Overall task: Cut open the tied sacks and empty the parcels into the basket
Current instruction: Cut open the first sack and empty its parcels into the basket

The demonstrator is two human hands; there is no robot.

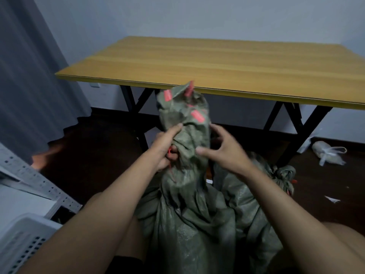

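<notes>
Wood table (197, 62), gray curtain (29, 76).

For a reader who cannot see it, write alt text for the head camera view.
A person's left hand grips the bunched neck of a green woven sack at its red tie, while the right hand hovers open beside it. A second tied sack lies to the right, a wooden table stands behind, and a white basket sits at lower left.

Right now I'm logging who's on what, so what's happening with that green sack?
A person is working at the tied neck of a green woven sack standing on the floor in front of a wooden table. The left hand grips the bunched neck by its red tie; the right hand touches it, fingers spread. It looks unopened. A white basket waits at left.
</notes>
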